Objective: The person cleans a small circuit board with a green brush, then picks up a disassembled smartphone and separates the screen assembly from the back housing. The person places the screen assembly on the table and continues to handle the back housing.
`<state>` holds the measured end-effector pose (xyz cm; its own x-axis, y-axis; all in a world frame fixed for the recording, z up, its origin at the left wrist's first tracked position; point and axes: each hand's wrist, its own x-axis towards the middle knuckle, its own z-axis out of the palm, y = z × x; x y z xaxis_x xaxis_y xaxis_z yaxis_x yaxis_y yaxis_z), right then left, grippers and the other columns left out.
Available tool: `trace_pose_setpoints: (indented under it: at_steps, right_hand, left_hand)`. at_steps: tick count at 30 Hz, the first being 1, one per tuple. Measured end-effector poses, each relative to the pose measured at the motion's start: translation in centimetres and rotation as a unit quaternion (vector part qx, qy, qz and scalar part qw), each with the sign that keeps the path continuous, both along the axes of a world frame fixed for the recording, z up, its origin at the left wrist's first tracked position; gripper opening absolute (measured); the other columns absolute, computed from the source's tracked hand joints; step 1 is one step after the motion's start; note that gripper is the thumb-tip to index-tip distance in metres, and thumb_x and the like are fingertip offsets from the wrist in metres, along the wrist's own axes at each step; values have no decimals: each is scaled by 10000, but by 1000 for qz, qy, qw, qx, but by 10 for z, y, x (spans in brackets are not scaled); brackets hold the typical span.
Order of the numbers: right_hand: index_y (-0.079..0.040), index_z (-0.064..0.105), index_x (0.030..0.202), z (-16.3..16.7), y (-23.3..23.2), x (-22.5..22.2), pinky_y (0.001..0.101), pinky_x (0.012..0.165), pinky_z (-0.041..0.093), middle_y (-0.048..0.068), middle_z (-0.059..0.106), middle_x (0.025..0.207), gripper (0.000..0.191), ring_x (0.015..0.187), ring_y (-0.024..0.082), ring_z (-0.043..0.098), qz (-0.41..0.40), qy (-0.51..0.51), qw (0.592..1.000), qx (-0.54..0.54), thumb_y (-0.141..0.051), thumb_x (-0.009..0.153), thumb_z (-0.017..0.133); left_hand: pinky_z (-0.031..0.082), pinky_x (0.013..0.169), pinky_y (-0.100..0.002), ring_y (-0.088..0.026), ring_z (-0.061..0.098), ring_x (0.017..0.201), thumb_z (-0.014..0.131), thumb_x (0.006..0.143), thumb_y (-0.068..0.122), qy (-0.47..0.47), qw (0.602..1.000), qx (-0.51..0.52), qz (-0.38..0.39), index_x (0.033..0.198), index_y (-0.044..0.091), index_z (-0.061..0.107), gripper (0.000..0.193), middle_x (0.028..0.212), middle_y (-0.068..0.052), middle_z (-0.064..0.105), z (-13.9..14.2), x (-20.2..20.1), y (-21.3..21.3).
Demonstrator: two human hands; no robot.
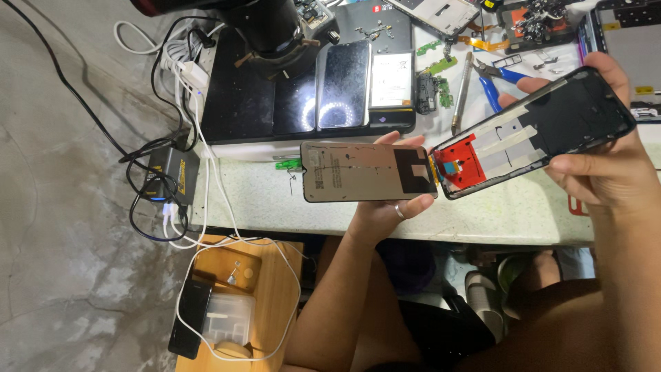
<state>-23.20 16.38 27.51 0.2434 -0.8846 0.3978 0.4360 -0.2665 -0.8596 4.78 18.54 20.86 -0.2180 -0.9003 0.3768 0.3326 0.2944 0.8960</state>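
Forearms and knees fill the lower frame. Beside them a low wooden stool (275,275) carries a clear plastic box (227,318) and a dark phone (191,318), cables looped over it. Above, the left hand (385,207) grasps a detached screen panel (368,172) from beneath, fingers curled on its far edge. The right hand (606,165) grips a black phone frame (544,131), tilted, its red-taped end touching the panel. Both hang over the pale worktable (496,213) near its front edge. Beyond: blue pliers (492,83), circuit boards (437,79), 1 black microscope base (261,103). Bare concrete floor (62,207) lies open left.
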Motion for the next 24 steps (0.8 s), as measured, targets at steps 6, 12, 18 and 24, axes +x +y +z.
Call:
trace_pose_setpoints:
  at_steps: [6, 12, 18, 24]
  right_hand:
    - [-283, 328, 1527, -9, -1, -8, 548, 1126, 452, 238, 502, 1477, 958, 1447, 391, 534, -24, 71, 997, -4, 116, 746, 713]
    - [-285, 322, 1524, -17, 1, -20, 447, 1053, 527, 269, 510, 1567, 989, 1405, 320, 566, -52, 124, 991, 21, 127, 709, 701]
    - [-303, 307, 1464, -14, 9, -26, 405, 1011, 567, 253, 500, 1521, 987, 1342, 304, 569, -60, 173, 983, 23, 144, 664, 671]
    - [-310, 317, 1456, -11, 11, -23, 388, 990, 577, 257, 500, 1517, 989, 1351, 311, 563, -64, 178, 981, 35, 149, 656, 675]
  left_hand:
    - [516, 1206, -396, -220, 583, 1366, 897, 841, 189, 12, 1000, -10, 3, 1603, 57, 298, 978, 1490, -117, 539, -1, 2, -1]
    - [531, 1192, -419, -257, 571, 1416, 896, 834, 180, 40, 999, -5, -4, 1580, 74, 296, 963, 1507, -124, 537, -2, -2, -2]
    - [548, 1128, -400, -253, 597, 1317, 882, 829, 184, 39, 999, 21, 3, 1607, 66, 292, 984, 1498, -140, 553, -4, -3, 0]
    - [548, 1174, -403, -260, 615, 1381, 853, 870, 191, 53, 998, 14, -11, 1608, 84, 265, 950, 1470, -164, 563, -8, -5, -4]
